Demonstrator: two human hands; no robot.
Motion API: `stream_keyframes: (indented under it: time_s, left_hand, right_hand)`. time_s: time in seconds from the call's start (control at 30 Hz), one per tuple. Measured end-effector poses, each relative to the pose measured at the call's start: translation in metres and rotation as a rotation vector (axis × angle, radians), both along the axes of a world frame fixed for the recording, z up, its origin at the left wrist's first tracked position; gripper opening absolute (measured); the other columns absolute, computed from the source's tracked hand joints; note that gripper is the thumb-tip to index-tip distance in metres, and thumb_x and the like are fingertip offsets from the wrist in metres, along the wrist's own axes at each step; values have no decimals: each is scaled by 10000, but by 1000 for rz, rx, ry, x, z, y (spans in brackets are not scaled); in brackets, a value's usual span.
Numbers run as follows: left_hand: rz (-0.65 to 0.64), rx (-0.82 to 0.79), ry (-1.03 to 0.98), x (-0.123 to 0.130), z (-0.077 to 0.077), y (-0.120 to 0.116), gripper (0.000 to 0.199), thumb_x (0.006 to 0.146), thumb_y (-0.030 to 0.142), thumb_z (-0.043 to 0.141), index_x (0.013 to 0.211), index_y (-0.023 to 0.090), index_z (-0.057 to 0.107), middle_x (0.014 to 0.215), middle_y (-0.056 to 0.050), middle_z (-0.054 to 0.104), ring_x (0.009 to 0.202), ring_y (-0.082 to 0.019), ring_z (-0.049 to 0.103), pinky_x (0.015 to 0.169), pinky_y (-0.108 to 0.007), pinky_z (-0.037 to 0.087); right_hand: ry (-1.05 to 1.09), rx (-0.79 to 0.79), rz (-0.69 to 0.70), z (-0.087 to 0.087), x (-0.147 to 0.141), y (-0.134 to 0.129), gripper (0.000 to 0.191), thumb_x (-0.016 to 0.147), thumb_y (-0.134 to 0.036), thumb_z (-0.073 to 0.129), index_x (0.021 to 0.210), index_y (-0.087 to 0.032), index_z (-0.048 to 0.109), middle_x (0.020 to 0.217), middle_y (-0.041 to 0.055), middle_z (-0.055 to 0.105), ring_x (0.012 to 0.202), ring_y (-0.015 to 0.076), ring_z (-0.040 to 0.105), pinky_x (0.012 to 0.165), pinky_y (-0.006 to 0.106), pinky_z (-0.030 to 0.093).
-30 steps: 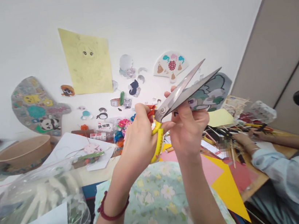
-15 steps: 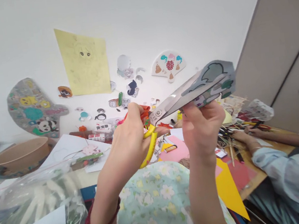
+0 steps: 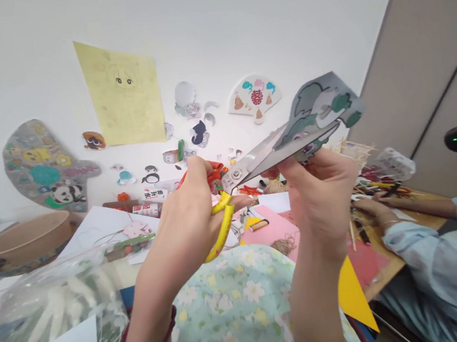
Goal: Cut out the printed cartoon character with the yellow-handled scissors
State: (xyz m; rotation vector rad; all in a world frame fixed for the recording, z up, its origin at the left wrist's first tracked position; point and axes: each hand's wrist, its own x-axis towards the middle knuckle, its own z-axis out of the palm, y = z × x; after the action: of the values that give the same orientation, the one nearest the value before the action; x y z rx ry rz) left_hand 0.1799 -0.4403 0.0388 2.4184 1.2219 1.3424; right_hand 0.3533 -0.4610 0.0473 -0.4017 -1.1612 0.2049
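Note:
My left hand (image 3: 187, 213) grips a pair of scissors (image 3: 248, 165) with orange and yellow handles, its fingers through the loops. The long metal blades point up to the right, slightly parted. Between them lies a grey paper cutout (image 3: 318, 104) printed with a green-and-white cartoon figure. One blade passes in front of the paper; the other runs behind it and is partly hidden. My right hand (image 3: 320, 195) pinches the cutout along its lower edge, close under the blades. Both hands are raised above the desk.
Drawings, stickers and a yellow sheet (image 3: 125, 106) cover the wall ahead. To the left are a brown bowl (image 3: 26, 237) and a clear plastic bag (image 3: 61, 305). Pink paper (image 3: 271, 224), a glue stick (image 3: 258, 225) and twine (image 3: 284, 244) lie below. A co-worker (image 3: 433, 256) works at right.
The cutout has turned in my right hand, its outer end tilting upward, and that hand has shifted slightly right. The scissors have moved a little left, and the view has shifted slightly.

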Motion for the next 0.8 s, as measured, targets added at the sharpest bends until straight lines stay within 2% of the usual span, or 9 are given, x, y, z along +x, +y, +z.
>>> stream_keyframes:
  time_s: [0.17, 0.3, 0.43, 0.63, 0.8]
  left_hand:
    - [15, 8, 14, 0, 0, 0, 569, 845, 756, 522, 1031, 238, 377, 1020, -110, 653, 844, -290, 668, 715, -400, 481]
    - [33, -1, 19, 1, 2, -1, 609, 828, 803, 494, 1021, 236, 384, 988, -104, 662, 809, -273, 660, 675, -373, 469]
    - [48, 20, 44, 0, 2, 0, 584, 844, 771, 511, 1028, 230, 390, 964, -100, 670, 785, -260, 657, 651, -356, 461]
    - [70, 84, 70, -4, 0, 3, 464, 898, 645, 535, 1075, 241, 391, 939, -75, 673, 763, -255, 685, 634, -337, 457]
    - [86, 141, 95, -9, 1, 1, 460, 900, 644, 526, 1080, 240, 398, 983, -85, 680, 790, -270, 706, 633, -339, 467]
  right_hand:
    - [-14, -9, 19, 0, -1, 1, 46, 738, -215, 829, 732, -223, 784, 659, -39, 698, 588, 96, 651, 579, 231, 623]
    - [-21, -61, 136, 0, 2, 6, 78, 735, -226, 841, 796, -246, 797, 715, -31, 739, 630, 96, 682, 600, 214, 615]
    - [10, -70, 228, 0, 1, 10, 85, 723, -267, 856, 728, -233, 779, 653, -46, 711, 586, 80, 657, 594, 208, 604]
    - [30, -1, 106, 0, -6, 9, 88, 752, -201, 805, 707, -220, 731, 655, -45, 663, 617, 95, 639, 629, 251, 604]
    - [-39, 109, -52, -4, -5, 14, 55, 774, -192, 775, 770, -218, 726, 707, -18, 692, 699, 132, 674, 691, 288, 589]
